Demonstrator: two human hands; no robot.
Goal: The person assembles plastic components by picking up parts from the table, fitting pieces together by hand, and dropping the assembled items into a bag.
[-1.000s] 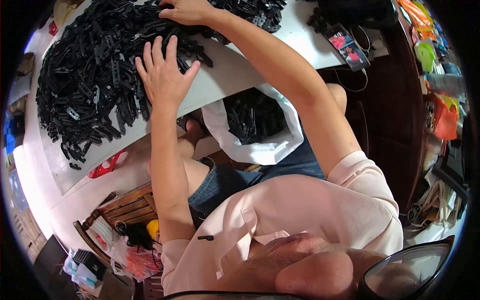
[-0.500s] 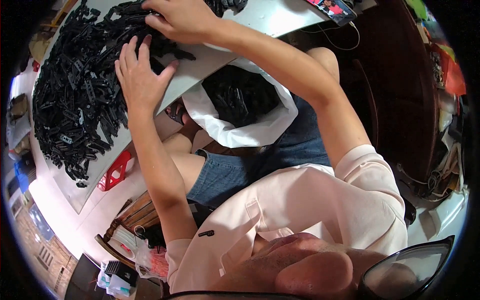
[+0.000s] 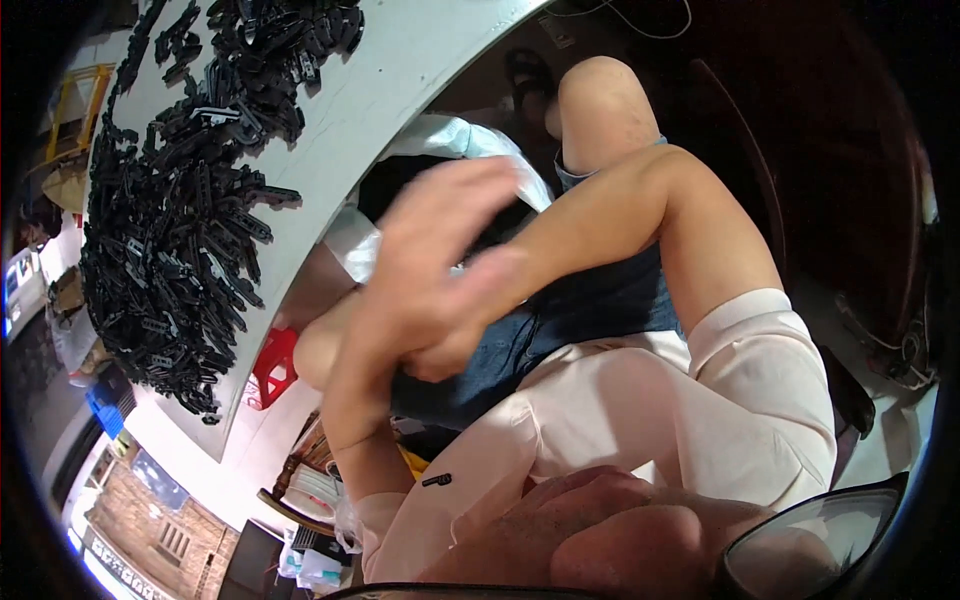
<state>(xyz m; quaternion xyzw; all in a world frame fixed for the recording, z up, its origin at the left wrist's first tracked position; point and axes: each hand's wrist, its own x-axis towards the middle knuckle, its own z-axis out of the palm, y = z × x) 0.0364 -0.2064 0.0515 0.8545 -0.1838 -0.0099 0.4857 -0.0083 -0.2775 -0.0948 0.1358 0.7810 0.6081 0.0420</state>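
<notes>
My left hand (image 3: 430, 240), blurred by motion, is raised over the open white bag (image 3: 450, 135) beside my knees. Its fingers are stretched out with the thumb apart, and nothing shows in it. Close to my left wrist and partly behind it is my right hand (image 3: 450, 352); its fingers are mostly hidden. The bag's dark inside shows only in part past my left hand. Many small black plastic parts (image 3: 165, 250) lie heaped along the left of the white table (image 3: 400, 50), apart from both hands.
The table's curved edge runs between the heap and my legs. A red plastic item (image 3: 275, 368) is below the table edge. Behind my left arm stands a wooden chair (image 3: 290, 475). A pale cable (image 3: 640, 28) hangs at the top right.
Both hands have left the heap of black parts and come back toward my lap. The view has shifted, and the phone on the table is out of sight.
</notes>
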